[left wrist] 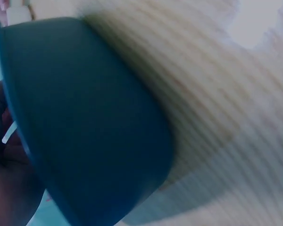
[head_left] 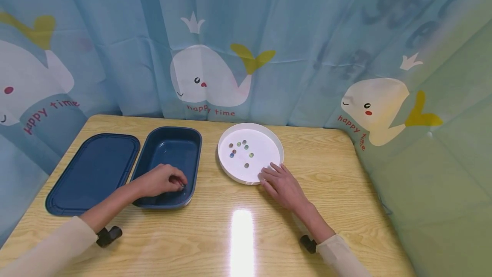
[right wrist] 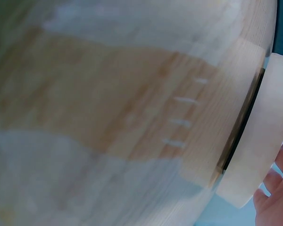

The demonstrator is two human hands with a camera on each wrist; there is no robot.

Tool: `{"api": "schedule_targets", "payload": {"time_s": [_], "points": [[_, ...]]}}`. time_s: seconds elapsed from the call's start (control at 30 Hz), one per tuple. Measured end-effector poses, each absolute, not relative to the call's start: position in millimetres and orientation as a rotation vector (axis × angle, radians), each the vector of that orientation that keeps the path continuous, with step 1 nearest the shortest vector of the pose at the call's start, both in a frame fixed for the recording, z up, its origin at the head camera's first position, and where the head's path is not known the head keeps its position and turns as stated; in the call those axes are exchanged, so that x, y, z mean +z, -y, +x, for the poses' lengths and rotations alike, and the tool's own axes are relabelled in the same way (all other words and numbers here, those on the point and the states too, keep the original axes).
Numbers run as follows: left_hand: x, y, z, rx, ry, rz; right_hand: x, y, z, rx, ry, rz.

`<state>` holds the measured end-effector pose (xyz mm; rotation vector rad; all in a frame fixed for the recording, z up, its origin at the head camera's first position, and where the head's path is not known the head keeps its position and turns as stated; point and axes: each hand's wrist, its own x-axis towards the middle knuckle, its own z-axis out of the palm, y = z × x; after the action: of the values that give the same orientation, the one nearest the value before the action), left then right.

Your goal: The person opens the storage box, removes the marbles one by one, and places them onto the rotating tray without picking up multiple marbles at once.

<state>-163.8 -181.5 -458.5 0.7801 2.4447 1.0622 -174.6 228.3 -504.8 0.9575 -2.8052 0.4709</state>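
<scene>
In the head view my left hand (head_left: 163,181) reaches into a deep blue rectangular box (head_left: 197,153). Its fingers are curled, and thumb and fingertips pinch a small shiny marble (head_left: 182,186), mostly covered by the fingers. To the right, a shallow round white tray (head_left: 224,166) holds several coloured glass marbles (head_left: 246,147), scattered over its left half. My right hand (head_left: 284,186) touches the tray's near right rim with loosely extended fingers. The box's outer wall (left wrist: 85,122) fills much of the left wrist view, and the tray's side (right wrist: 257,136) shows in the right wrist view.
A blue lid (head_left: 94,172) lies flat on the wooden table (head_left: 315,153), left of the box. Behind the table hangs a blue curtain (head_left: 300,33) printed with whales. Bright light reflects off the tabletop near the front.
</scene>
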Motion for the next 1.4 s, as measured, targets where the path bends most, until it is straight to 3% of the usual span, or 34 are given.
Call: {"api": "schedule_targets", "payload": {"time_s": [0.5, 1.4], "points": [[-424, 175, -186, 1.102, -2.662, 0.752, -505, -228, -175, 0.475, 2.800, 0.956], [-413, 74, -231, 1.300, -2.613, 0.686, -504, -227, -175, 0.462, 2.836, 0.956]]}}
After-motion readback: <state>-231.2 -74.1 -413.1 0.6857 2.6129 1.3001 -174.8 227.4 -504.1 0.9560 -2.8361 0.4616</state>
